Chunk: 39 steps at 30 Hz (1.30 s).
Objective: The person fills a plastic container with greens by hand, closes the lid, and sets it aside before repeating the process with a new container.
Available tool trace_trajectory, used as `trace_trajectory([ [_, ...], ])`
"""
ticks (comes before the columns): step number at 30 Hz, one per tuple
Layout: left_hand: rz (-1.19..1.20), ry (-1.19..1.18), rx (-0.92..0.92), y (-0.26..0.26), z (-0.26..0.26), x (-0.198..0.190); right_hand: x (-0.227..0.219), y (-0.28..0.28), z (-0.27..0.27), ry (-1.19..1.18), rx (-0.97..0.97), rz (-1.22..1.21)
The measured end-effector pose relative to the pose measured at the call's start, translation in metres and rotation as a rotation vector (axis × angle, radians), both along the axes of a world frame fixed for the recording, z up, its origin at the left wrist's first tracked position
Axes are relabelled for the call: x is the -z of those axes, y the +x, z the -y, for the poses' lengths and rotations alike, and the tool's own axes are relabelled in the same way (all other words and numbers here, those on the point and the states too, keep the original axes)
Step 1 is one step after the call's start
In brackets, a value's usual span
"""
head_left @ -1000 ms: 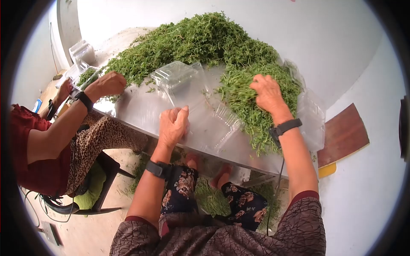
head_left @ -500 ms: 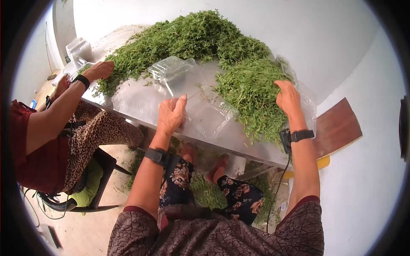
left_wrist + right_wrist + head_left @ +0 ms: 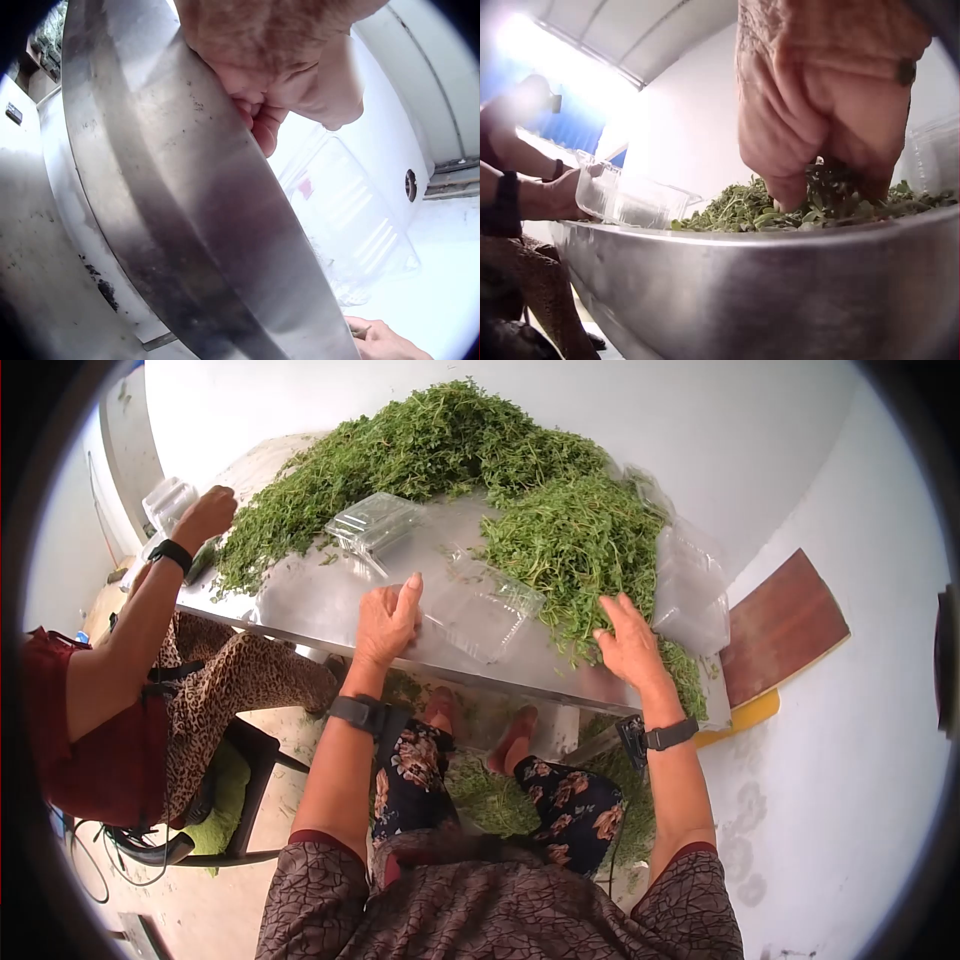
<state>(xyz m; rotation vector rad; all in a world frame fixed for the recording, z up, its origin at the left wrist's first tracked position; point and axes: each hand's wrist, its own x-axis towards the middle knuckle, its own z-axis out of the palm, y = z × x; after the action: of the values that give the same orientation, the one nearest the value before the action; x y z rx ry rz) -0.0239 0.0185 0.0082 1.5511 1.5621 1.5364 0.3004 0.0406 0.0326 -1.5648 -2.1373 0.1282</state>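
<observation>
My left hand (image 3: 388, 622) stays at the near table edge, thumb up and fingers bent, beside an open clear plastic clamshell box (image 3: 490, 605). In the right wrist view this hand (image 3: 564, 196) is right at the box's end; I cannot tell if it grips the rim. My right hand (image 3: 632, 648) is at the near side of a heap of leafy green sprigs (image 3: 570, 545), fingers extended in the head view. The right wrist view has the fingers of the right hand (image 3: 832, 112) pointing down into the sprigs, with leaves between fingers and thumb.
Nested clear boxes (image 3: 692, 590) stand right of the heap. A larger pile of greens (image 3: 420, 445) covers the back of the metal table (image 3: 310, 595). Another person's hand (image 3: 208, 515) is at the left, near more boxes (image 3: 168, 500). A reddish-brown board (image 3: 785, 625) leans at the right.
My right hand has moved from the top of the heap, over its right side, to its near edge. My left hand stays by the box. The other person's hand has shifted left.
</observation>
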Motion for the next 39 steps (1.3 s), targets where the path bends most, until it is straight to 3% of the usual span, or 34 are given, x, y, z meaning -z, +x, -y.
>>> trace_trajectory([
  [3, -0.061, 0.002, 0.015, -0.004, -0.003, 0.005, 0.0, 0.001, 0.007, -0.058, -0.05, 0.075],
  [8, -0.143, 0.026, 0.016, 0.001, -0.001, 0.002, 0.003, -0.007, 0.033, 0.037, -0.061, -0.064],
  [13, -0.428, 0.129, -0.125, 0.004, -0.002, 0.006, 0.04, -0.009, 0.034, 0.188, -0.067, 0.033],
  [18, -0.477, 0.175, -0.098, -0.003, -0.01, 0.016, 0.043, -0.012, 0.036, 0.263, -0.019, -0.025],
  [21, -0.387, 0.235, 0.021, -0.004, -0.01, 0.014, 0.045, -0.013, 0.037, 0.292, -0.009, -0.008],
  [23, -0.562, 0.296, 0.028, -0.004, -0.006, 0.011, 0.046, -0.015, 0.038, 0.315, 0.026, 0.01],
  [27, -0.5, 0.211, 0.066, -0.007, -0.011, 0.016, 0.045, -0.013, 0.037, 0.334, 0.015, 0.002],
  [29, -0.572, 0.393, 0.026, -0.004, -0.009, 0.016, 0.046, -0.014, 0.037, 0.355, 0.018, -0.01],
  [33, -0.472, 0.321, 0.01, 0.002, -0.008, 0.011, 0.046, -0.016, 0.036, 0.348, 0.048, -0.019],
  [35, -0.484, 0.087, -0.086, 0.003, -0.008, 0.008, 0.044, -0.017, 0.038, 0.347, 0.045, -0.008],
  [39, -0.496, 0.105, -0.135, 0.007, -0.003, 0.003, 0.042, -0.016, 0.035, 0.345, 0.04, -0.001],
])
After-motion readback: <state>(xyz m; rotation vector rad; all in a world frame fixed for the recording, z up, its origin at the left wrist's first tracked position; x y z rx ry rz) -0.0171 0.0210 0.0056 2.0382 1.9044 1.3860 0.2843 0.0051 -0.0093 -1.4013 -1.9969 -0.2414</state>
